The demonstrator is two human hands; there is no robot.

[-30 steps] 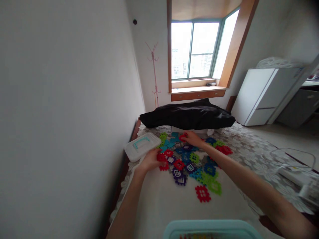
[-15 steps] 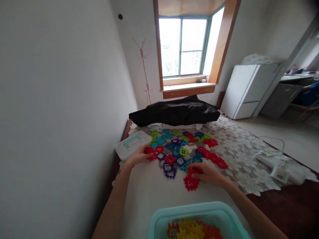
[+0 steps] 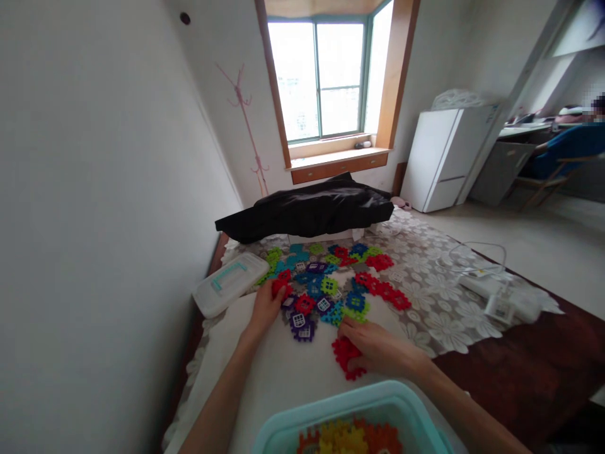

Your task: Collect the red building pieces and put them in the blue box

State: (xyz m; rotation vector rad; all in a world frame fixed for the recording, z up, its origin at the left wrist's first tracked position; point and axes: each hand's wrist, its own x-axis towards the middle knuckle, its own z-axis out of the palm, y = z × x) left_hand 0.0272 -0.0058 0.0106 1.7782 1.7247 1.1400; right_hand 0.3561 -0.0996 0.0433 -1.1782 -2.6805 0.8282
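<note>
Left hand [image 3: 267, 309] pinches red plastic [image 3: 282, 282], long axis near-left to far-right; right hand [image 3: 375, 347] pinches red pieces [image 3: 342, 355]; one tub [image 3: 331, 409], one lid [image 3: 229, 290].

- Dark red-brown surface [image 3: 515, 384] under floral cloth [image 3: 439, 325] and white sheet [image 3: 278, 372]
- Far: black cover [image 3: 321, 211]
- Left: pale lid [image 3: 231, 287]
- Middle: scattered colourful notched pieces [image 3: 314, 288]
- Right: white device [image 3: 475, 287]
- Near: teal tub [image 3: 340, 401]

We've got our right hand [image 3: 378, 349] off the far side of the tile pile [image 3: 329, 285] now, down gripping the near red tiles [image 3: 344, 352], and way more of the teal tub [image 3: 331, 405] shows.
</note>
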